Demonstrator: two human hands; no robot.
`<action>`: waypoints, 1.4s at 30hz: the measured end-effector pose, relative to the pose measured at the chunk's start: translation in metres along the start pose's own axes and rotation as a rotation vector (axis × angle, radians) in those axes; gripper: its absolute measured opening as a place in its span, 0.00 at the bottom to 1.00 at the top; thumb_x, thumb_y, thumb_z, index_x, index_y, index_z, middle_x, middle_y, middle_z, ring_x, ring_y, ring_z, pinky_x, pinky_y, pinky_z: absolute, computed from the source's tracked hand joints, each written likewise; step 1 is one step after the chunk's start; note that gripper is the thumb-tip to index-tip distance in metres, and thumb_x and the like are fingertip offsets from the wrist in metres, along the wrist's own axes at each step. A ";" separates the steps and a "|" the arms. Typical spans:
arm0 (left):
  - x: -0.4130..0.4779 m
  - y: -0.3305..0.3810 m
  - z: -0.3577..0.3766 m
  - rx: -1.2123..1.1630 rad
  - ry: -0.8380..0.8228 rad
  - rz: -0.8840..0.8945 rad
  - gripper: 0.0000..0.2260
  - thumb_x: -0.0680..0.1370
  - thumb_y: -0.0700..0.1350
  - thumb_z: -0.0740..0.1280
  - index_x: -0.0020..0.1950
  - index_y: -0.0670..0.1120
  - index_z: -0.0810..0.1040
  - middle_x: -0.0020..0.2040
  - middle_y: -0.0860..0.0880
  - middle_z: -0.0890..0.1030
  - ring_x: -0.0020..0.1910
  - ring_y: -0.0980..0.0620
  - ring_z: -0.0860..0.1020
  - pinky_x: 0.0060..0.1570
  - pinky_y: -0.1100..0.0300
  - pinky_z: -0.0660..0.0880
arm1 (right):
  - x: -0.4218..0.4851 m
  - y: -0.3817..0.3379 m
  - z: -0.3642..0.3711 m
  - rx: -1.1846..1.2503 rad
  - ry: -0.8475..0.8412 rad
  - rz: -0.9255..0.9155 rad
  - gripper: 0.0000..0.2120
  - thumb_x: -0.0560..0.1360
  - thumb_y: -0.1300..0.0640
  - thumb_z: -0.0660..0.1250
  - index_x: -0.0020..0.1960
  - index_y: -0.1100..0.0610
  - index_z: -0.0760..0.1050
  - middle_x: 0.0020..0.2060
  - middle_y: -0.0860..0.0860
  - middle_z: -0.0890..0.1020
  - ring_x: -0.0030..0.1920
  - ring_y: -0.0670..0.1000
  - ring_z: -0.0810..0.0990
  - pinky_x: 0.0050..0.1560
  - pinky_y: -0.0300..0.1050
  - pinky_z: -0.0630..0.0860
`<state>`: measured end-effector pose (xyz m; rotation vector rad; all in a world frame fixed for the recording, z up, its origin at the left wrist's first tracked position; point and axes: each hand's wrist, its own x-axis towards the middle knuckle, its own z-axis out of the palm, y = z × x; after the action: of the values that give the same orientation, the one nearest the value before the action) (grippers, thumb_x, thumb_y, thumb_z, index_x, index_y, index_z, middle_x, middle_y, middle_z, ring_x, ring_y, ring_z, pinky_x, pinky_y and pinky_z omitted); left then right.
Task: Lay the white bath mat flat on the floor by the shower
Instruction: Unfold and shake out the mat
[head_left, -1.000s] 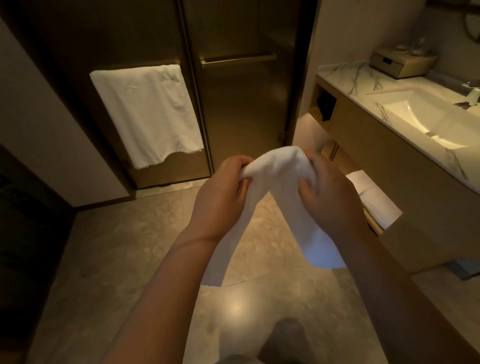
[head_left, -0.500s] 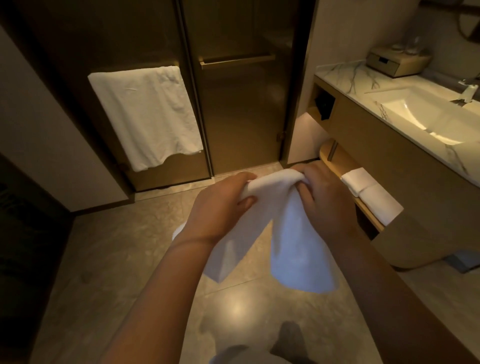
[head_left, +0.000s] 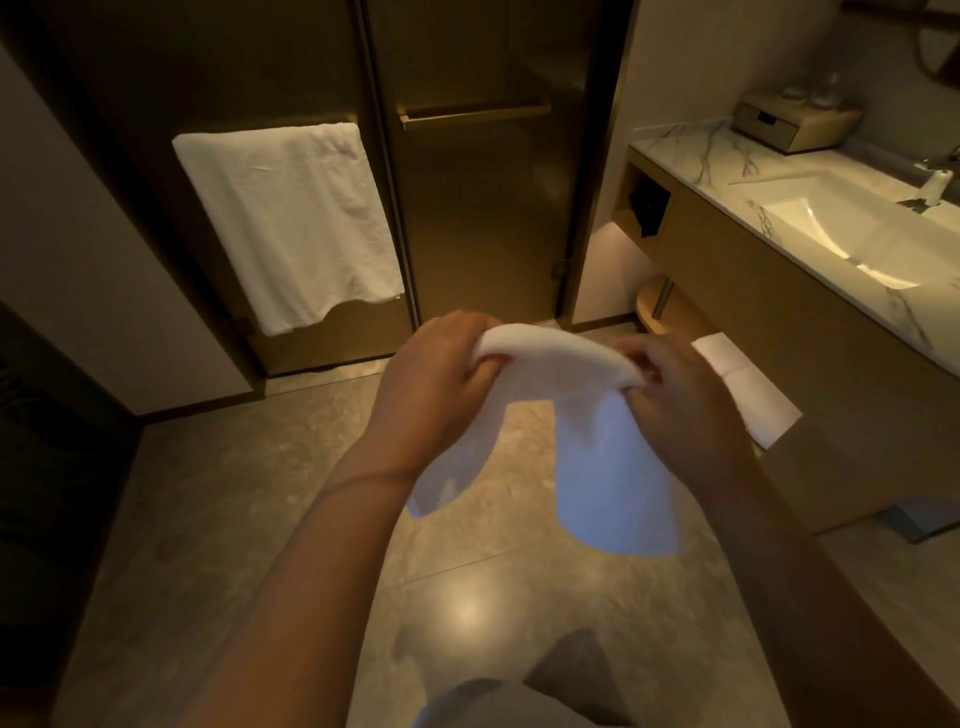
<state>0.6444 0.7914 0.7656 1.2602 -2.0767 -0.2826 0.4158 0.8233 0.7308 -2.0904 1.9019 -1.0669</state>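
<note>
I hold the white bath mat (head_left: 602, 467) in the air in front of me, above the tiled floor (head_left: 234, 519). My left hand (head_left: 431, 389) grips its upper edge on the left and my right hand (head_left: 680, 400) grips it on the right. The cloth bridges between my hands and hangs down in two folded flaps. The glass shower door (head_left: 478, 208) stands shut straight ahead, just beyond my hands.
A white towel (head_left: 291, 223) hangs on a rail on the door left of the shower. A vanity with a marble top and sink (head_left: 852, 234) runs along the right. Folded white towels (head_left: 748, 384) lie on its low shelf. A dark doorway opens at far left.
My hands have dropped lower and moved a little apart, stretching the mat's top edge between them. The hanging part has opened into two flaps.
</note>
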 end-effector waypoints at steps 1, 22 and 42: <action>0.001 0.005 0.001 -0.019 -0.007 0.021 0.08 0.78 0.45 0.63 0.56 0.49 0.77 0.51 0.51 0.80 0.49 0.52 0.75 0.44 0.58 0.69 | -0.004 -0.003 0.008 -0.019 -0.031 -0.041 0.14 0.74 0.60 0.66 0.60 0.55 0.76 0.53 0.51 0.79 0.53 0.50 0.76 0.50 0.41 0.73; -0.030 -0.020 -0.032 0.017 -0.051 -0.082 0.12 0.69 0.49 0.74 0.51 0.54 0.80 0.45 0.58 0.81 0.45 0.57 0.78 0.39 0.58 0.72 | -0.020 -0.052 0.015 0.113 -0.002 -0.046 0.13 0.76 0.64 0.63 0.59 0.56 0.76 0.49 0.51 0.81 0.47 0.48 0.77 0.46 0.37 0.73; -0.028 0.014 -0.024 -0.191 -0.056 -0.061 0.13 0.72 0.50 0.73 0.55 0.51 0.80 0.46 0.56 0.80 0.45 0.58 0.78 0.43 0.59 0.77 | -0.036 -0.075 0.032 0.201 0.090 0.041 0.08 0.78 0.55 0.65 0.56 0.56 0.77 0.47 0.49 0.81 0.44 0.44 0.76 0.44 0.29 0.70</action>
<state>0.6587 0.8257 0.7784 1.2132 -2.0069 -0.5369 0.4970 0.8596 0.7311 -1.9177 1.7830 -1.3033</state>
